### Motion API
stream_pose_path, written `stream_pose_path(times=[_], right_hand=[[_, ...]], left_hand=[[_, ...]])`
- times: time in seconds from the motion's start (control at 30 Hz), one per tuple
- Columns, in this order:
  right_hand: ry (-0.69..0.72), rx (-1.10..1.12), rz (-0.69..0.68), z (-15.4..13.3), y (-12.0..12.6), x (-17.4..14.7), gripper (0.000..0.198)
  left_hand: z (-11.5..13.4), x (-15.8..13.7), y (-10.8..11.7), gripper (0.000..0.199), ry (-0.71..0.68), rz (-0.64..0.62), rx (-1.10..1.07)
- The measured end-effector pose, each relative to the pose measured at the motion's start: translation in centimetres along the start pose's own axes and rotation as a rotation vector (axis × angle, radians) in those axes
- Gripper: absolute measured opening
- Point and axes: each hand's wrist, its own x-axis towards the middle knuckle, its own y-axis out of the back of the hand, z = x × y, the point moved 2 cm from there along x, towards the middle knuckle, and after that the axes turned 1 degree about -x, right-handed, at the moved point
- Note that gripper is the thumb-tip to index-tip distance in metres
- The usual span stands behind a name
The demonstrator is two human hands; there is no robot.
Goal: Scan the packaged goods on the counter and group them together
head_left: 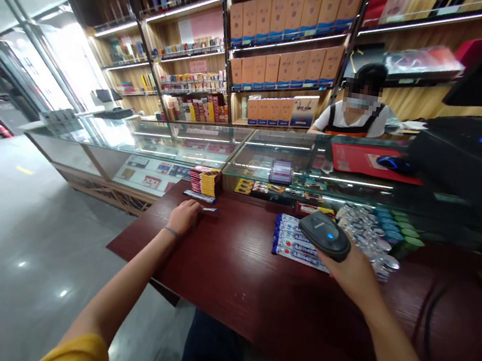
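Observation:
My right hand (358,273) grips a black barcode scanner (326,237) with a blue light on top. The scanner is above a row of blue-and-white wrapped bars (299,244) lying side by side, partly hiding them. At the left end of the table my left hand (184,216) has its fingers closed on a small wrapped bar (209,209), of which one end sticks out to the right. Just beyond it lies another blue-and-white wrapped bar (199,196), in front of a stack of red-and-yellow packets (204,180).
Clear-topped cups (363,230) and blue and green containers (399,224) stand at the right. Behind the dark red table (225,282) runs a glass display counter (184,135). A masked person (356,116) sits behind it, near a computer mouse (394,163) on a red mat.

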Motion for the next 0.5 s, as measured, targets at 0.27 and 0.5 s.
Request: stream_pose_path(times=[0.27, 0.5], right_hand=[[0.015, -0.044, 0.015, -0.3, 0.0, 0.0, 0.055], [0.054, -0.083, 0.038, 0.5, -0.4, 0.1, 0.047]], left_hand=[[-4.3, -1.0, -0.9, 0.031, -0.016, -0.103, 0.026], [-4.4, -0.9, -1.9, 0.045, 0.015, -0.124, -0.076]])
